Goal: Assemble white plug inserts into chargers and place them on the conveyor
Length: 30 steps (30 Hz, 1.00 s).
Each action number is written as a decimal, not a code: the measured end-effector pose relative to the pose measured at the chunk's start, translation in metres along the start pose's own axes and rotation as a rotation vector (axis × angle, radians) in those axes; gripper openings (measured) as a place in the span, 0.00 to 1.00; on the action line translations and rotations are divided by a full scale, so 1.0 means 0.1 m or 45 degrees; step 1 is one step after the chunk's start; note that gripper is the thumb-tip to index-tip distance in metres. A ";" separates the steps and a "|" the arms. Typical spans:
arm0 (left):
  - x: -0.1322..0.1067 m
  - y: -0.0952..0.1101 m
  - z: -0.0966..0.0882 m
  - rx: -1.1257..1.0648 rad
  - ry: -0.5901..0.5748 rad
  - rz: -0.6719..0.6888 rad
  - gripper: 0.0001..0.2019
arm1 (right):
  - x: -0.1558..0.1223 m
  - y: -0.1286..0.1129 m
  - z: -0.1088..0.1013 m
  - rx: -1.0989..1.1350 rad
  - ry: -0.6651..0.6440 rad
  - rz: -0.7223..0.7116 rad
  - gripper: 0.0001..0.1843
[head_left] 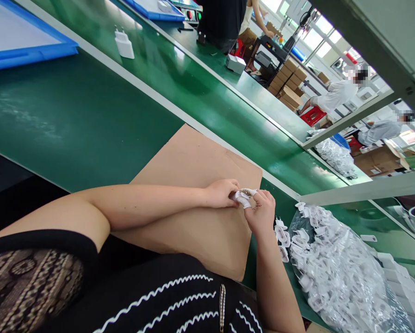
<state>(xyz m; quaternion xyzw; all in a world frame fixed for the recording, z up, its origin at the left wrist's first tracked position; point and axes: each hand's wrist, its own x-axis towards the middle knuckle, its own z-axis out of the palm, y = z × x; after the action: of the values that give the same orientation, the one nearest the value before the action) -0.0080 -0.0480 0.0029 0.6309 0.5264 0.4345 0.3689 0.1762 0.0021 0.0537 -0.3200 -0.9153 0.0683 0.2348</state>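
My left hand and my right hand meet over a brown cardboard sheet on the green bench. Both hands are closed in a pinch around a small white thing between the fingertips; it looks like a white finger cot or tape, and I cannot name it for sure. My left forearm lies across my lap from the left. My right forearm rises from the bottom edge. Just right of my right hand lies a heap of small white plug adapters on clear plastic.
A green conveyor belt runs diagonally behind the bench, with a white charger and a white block on it. A blue tray sits at the upper left. Other people work among cardboard boxes at the far right.
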 end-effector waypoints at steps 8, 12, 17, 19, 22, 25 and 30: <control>0.02 0.01 -0.04 -0.035 -0.041 0.003 0.10 | 0.04 0.08 0.00 0.045 -0.057 0.001 0.07; 0.03 -0.01 -0.05 -0.046 -0.057 0.005 0.09 | 0.06 0.08 0.01 0.101 -0.107 0.008 0.10; 0.05 -0.03 -0.03 -0.014 -0.059 -0.004 0.09 | 0.08 0.10 0.03 0.299 -0.137 0.086 0.10; 0.06 -0.04 -0.01 0.020 -0.040 -0.020 0.09 | 0.05 0.11 0.05 0.366 -0.109 0.158 0.11; 0.07 -0.05 0.02 0.049 -0.023 0.000 0.09 | -0.01 0.12 0.09 0.416 -0.019 0.186 0.12; 0.08 -0.06 0.03 0.082 -0.039 0.022 0.09 | -0.08 0.11 0.16 0.437 0.070 0.202 0.12; 0.13 -0.07 0.05 0.164 -0.012 0.022 0.11 | -0.19 0.08 0.40 0.812 0.259 0.480 0.24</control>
<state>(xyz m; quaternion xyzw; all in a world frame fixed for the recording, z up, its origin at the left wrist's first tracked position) -0.0054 -0.0344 -0.0034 0.6598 0.5461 0.4001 0.3262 0.1747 -0.0019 0.0088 -0.3988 -0.7451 0.3597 0.3954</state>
